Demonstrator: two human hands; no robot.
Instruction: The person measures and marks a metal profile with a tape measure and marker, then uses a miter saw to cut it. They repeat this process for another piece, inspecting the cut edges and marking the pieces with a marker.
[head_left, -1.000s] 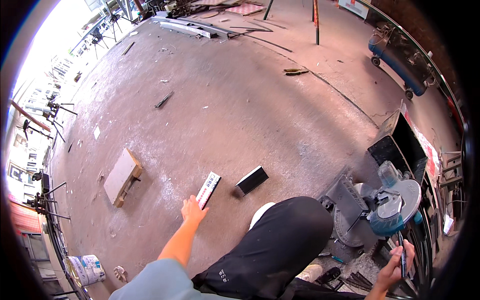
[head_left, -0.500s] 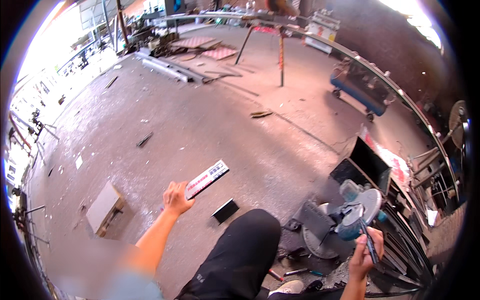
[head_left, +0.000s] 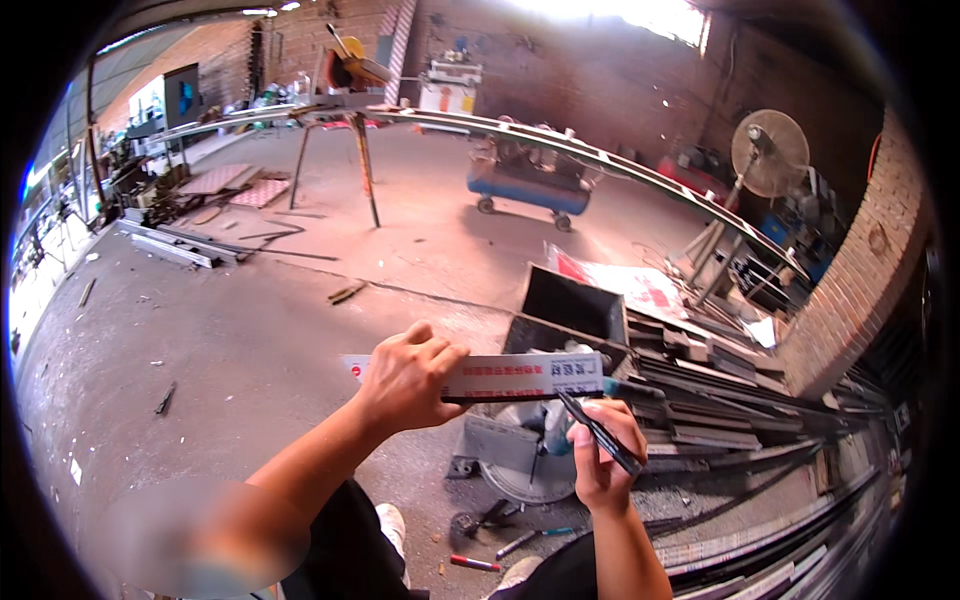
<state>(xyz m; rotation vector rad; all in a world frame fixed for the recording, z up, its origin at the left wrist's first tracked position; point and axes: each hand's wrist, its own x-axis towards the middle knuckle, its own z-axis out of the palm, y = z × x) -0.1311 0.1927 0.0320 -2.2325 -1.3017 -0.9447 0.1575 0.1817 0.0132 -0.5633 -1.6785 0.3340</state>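
Note:
My left hand (head_left: 405,380) is closed around the left half of a flat profile strip (head_left: 530,375) with a white, printed face and a dark lower edge. The strip lies nearly level across the view, held in the air. In my right hand (head_left: 612,470) is a black marker pen (head_left: 603,436), gripped between thumb and fingers. Its tip points up and left to the strip's lower right corner; whether it touches, I cannot tell. Below and partly behind the strip stands a miter saw (head_left: 528,482) with a round grey base, much of it hidden by the strip and hands.
An open black box (head_left: 575,305) stands beyond the strip. Long dark metal profiles (head_left: 700,425) lie piled on the right. A red marker (head_left: 474,564) and other pens lie on the floor near my feet. Farther off are a blue air compressor (head_left: 525,190) and a fan (head_left: 768,148).
The view has swung right and up. My left hand has brought the strip rightward and levelled it. My right hand has raised the pen to the strip's right end.

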